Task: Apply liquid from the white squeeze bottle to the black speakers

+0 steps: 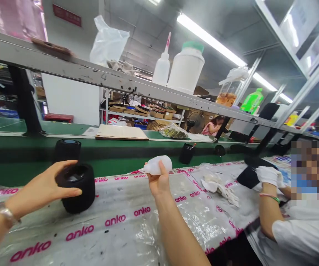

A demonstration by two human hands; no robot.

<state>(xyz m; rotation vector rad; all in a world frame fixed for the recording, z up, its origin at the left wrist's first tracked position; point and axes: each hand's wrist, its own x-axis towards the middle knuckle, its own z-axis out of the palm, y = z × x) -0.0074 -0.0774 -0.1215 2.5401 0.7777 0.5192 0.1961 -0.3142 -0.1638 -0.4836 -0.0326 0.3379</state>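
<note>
- The black round speaker [78, 187] is stood on the counter [126, 229], on clear plastic sheeting printed with pink "anko" lettering, at the left of the view.
- The speaker is touched by the left hand [47, 186]: the thumb is laid along its lower front and the fingers [65, 164] are curved over its top edge, loosely wrapped rather than clenched.
- A small translucent squeeze bottle [158, 165] is gripped in the right hand [159, 181], with the fingers closed round it; it is held on its side above the counter, nozzle pointed left.
- A second black speaker [67, 149] is seen just behind the first, on the green belt [23, 162].
- A crumpled white cloth [217, 186] is lain on the sheeting to the right of the bottle.
- A dark item is held by a co-worker's white-gloved hand [268, 175] at the far right.
- Two white bottles [185, 66] are stood on the overhead shelf [93, 75].
</note>
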